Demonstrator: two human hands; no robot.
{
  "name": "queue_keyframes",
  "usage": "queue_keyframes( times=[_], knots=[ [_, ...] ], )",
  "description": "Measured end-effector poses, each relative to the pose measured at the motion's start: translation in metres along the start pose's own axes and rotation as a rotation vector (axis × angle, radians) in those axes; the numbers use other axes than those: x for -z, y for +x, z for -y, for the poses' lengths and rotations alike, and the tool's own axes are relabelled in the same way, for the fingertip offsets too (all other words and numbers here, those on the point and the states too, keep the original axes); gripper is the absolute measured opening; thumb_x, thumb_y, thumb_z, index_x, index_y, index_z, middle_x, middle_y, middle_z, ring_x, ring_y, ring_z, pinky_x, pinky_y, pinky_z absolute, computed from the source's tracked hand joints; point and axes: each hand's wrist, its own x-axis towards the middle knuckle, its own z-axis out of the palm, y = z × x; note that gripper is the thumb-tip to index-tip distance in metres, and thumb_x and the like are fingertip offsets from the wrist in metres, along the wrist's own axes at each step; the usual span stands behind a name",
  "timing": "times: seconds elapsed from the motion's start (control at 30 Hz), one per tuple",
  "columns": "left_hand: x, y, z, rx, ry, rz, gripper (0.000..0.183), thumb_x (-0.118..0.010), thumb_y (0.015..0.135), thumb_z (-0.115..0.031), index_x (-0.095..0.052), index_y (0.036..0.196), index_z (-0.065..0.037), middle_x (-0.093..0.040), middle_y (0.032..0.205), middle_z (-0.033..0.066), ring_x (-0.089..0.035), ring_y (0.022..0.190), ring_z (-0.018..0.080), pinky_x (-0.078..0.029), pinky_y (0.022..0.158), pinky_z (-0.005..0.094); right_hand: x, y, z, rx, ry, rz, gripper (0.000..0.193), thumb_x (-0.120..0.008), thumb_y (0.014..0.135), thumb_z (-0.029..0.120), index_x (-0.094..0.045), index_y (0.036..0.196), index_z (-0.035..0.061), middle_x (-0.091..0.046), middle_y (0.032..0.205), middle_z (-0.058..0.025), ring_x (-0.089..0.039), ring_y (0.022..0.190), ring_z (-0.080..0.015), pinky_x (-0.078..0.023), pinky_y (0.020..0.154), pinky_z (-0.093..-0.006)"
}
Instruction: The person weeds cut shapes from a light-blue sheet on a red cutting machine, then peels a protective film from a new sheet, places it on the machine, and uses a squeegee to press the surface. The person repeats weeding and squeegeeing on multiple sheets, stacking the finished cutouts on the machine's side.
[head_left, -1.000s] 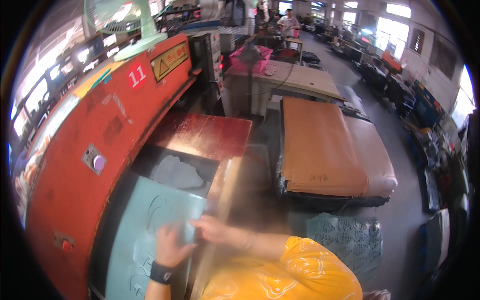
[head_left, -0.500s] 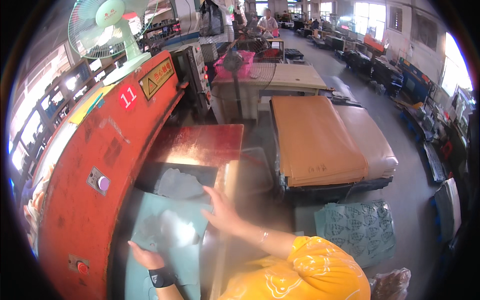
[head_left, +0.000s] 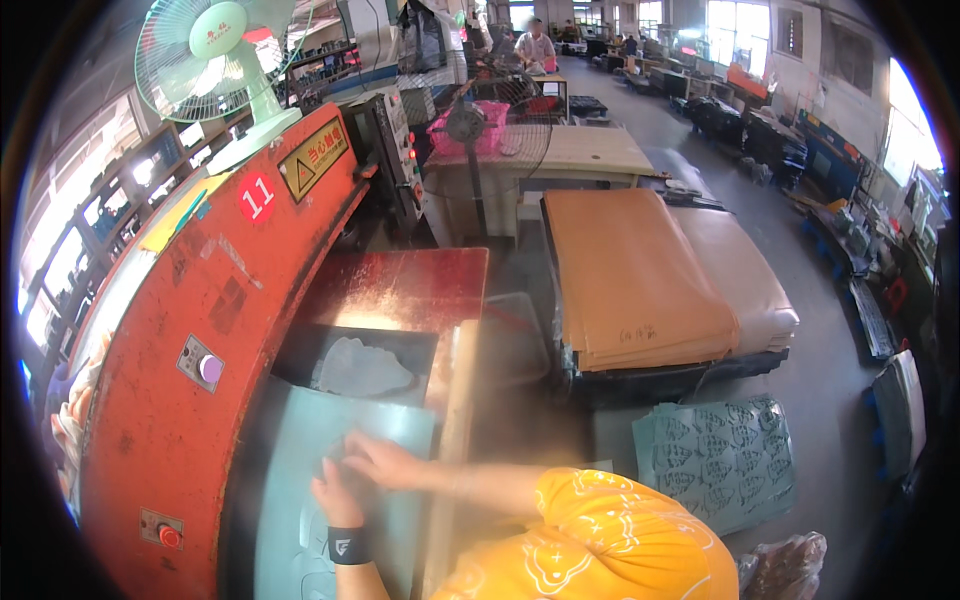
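Note:
My two hands are close together over a teal sheet (head_left: 290, 440) lying on the bed of an orange press (head_left: 150, 400). My left hand (head_left: 338, 495), a black band at its wrist, reaches up from below with its fingers drawn in. From the right comes my right hand (head_left: 385, 463), its fingers bent toward the left hand's fingertips. Whatever lies between the fingers is too small and shadowed to make out. Curved outlines show on the lower part of the sheet. Just beyond it, a grey irregular flat piece (head_left: 365, 367) rests on a dark board (head_left: 415, 350).
A pale wooden strip (head_left: 458, 390) edges the bed on the right; a red board (head_left: 420, 280) lies behind. Brown sheets (head_left: 640, 280) are stacked at right, above printed teal sheets (head_left: 715, 460). A green fan (head_left: 220, 35) stands on the press. Another person (head_left: 535, 48) is far off.
My hands were apart with fingers spread over the sheet; now they have come together at its middle. The right hand moved down and left, uncovering the grey piece's edge. The sheet's glare has gone.

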Motion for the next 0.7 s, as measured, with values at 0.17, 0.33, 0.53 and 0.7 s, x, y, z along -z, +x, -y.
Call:
queue_keyframes(
  times=[0.17,0.33,0.53,0.7],
  knots=[
    [0.030,0.016,-0.019,0.064,-0.407,-0.394,0.035,-0.049,0.094,-0.038,-0.055,0.111,-0.008,-0.058,0.091,0.0008,-0.054,0.078,0.0064,-0.043,0.064,0.0227,0.004,-0.007,-0.011,0.013,-0.033,-0.001,0.013,-0.045,0.090,0.011,-0.044,0.102,0.0067,-0.057,0.077,-0.0175,-0.059,0.076,-0.0397,-0.044,0.064,-0.0447],
    [0.114,0.035,-0.113,-0.248,-0.671,-0.520,0.046,-0.041,0.097,-0.031,-0.036,0.138,-0.010,-0.049,0.125,0.0039,-0.049,0.114,0.0187,-0.043,0.095,0.0352,0.001,-0.003,-0.015,0.145,-0.115,-0.112,0.015,-0.047,0.087,0.009,-0.046,0.102,0.0089,-0.058,0.075,-0.0159,-0.060,0.075,-0.0367,-0.046,0.066,-0.0427],
    [0.149,0.018,-0.167,-0.569,0.643,-0.439,0.026,-0.054,0.085,-0.005,-0.063,0.109,-0.002,-0.065,0.106,0.0061,-0.061,0.097,0.0175,-0.050,0.079,0.0312,0.004,0.015,0.001,-0.202,0.246,0.042,0.029,-0.061,0.085,0.010,-0.051,0.112,0.0077,-0.059,0.076,-0.0022,-0.055,0.068,-0.0110,-0.047,0.062,-0.0284],
    [0.087,-0.024,-0.106,-0.358,0.950,0.158,0.037,-0.060,0.074,0.000,-0.062,0.110,-0.009,-0.060,0.084,0.0128,-0.057,0.079,0.0308,-0.048,0.070,0.0362,0.016,0.000,0.018,-0.323,-0.011,0.205,0.014,-0.058,0.087,0.008,-0.055,0.099,0.0023,-0.056,0.075,0.0022,-0.051,0.066,-0.0042,-0.043,0.060,-0.0194]
  ],
)
